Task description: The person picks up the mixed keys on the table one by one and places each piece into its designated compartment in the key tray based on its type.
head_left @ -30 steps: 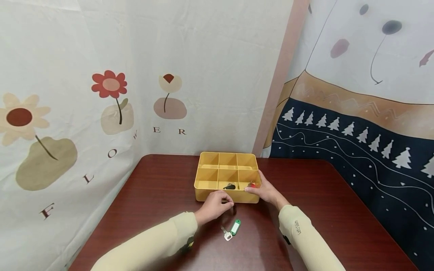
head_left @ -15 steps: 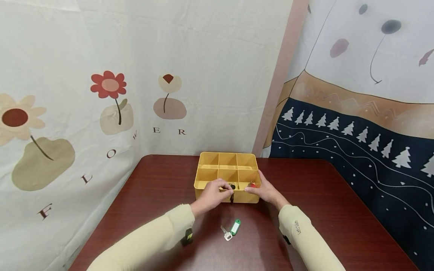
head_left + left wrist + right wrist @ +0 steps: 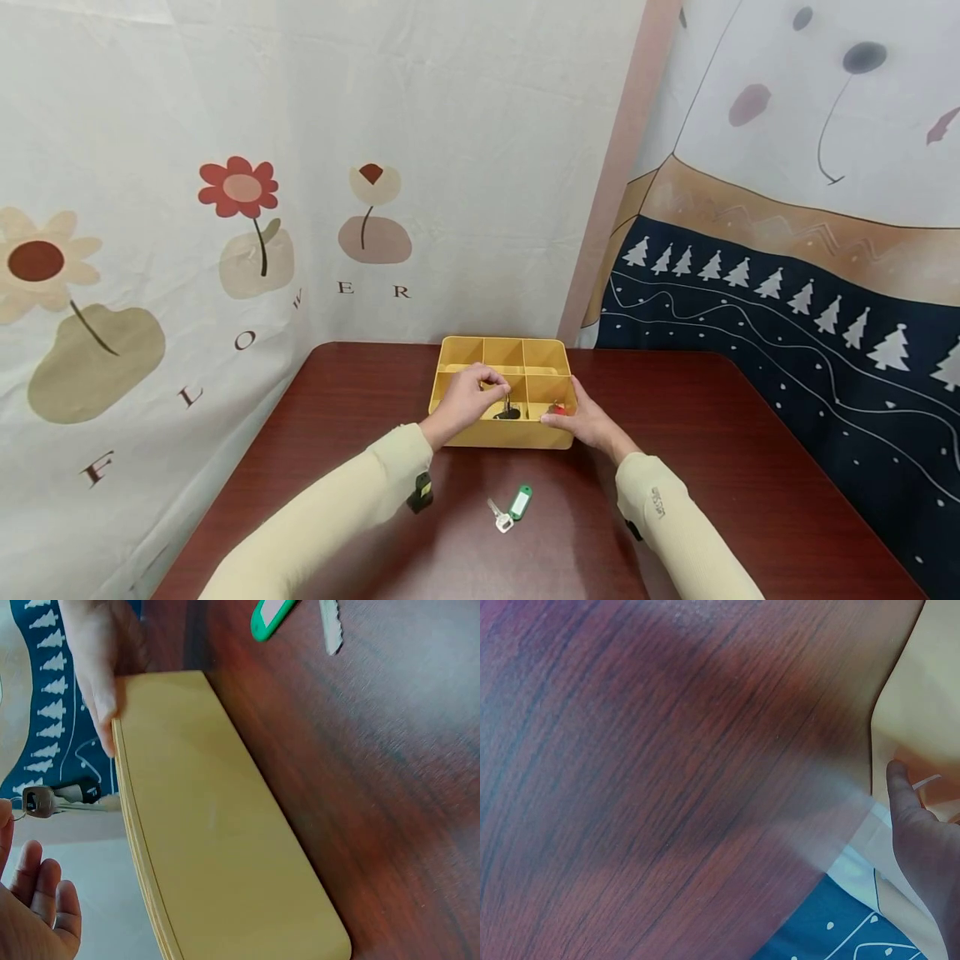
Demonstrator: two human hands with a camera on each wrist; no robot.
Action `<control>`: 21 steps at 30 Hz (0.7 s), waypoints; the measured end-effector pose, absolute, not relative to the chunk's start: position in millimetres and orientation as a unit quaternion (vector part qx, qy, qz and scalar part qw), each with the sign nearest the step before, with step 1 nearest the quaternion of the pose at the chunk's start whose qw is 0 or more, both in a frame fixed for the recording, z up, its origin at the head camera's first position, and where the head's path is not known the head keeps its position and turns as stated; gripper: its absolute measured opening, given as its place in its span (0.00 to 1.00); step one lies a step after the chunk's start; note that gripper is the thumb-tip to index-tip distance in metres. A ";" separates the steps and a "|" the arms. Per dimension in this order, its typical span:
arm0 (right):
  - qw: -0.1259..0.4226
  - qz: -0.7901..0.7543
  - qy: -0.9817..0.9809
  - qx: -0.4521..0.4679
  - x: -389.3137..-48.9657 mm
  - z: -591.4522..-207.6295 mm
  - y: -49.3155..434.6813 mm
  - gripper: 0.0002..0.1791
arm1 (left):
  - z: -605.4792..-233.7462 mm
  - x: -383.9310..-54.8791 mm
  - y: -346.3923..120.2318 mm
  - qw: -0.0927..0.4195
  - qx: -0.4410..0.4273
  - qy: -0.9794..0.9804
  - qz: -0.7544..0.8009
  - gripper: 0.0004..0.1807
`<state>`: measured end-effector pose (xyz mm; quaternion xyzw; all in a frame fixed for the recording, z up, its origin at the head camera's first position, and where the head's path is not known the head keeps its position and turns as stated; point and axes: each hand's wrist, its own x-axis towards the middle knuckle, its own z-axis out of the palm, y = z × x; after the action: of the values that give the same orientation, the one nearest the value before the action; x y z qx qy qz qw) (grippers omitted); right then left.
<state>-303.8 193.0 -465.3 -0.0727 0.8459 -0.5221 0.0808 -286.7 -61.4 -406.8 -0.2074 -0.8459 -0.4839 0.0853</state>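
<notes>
My left hand [image 3: 467, 398] is over the front middle compartment of a yellow divided box [image 3: 487, 435]. Its thumb and forefinger pinch a thin ring with a key [image 3: 41, 802] and a black tag [image 3: 88, 789] hanging from it. Below, in that compartment, lies a dark keyring item [image 3: 506, 414]. My right hand [image 3: 592, 425] grips the box at its front right corner, thumb inside the rim and fingers along the side. Beside that thumb a small red thing [image 3: 557, 409] sits in the front right compartment, partly hidden.
On the table [image 3: 675, 467], in front of the box, lies a silver key [image 3: 501, 518] with a green tag [image 3: 520, 503]. The box stands near the table's back edge, with a printed cloth wall [image 3: 465, 167] behind.
My left hand has risen from the table in front of the box, over the front rim, carrying the key with the black tag. My right hand and the box have stayed put.
</notes>
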 end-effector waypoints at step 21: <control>0.083 -0.530 0.840 -0.083 -301.7 -463.4 193.9 0.60 | -410.4 -318.5 -50.6 0.095 -0.150 -0.855 -0.488 0.06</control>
<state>-301.7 193.9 -463.4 -0.0830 0.8395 -0.5305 0.0832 -318.5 -50.6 -410.4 -0.1501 -0.8548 -0.4876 0.0949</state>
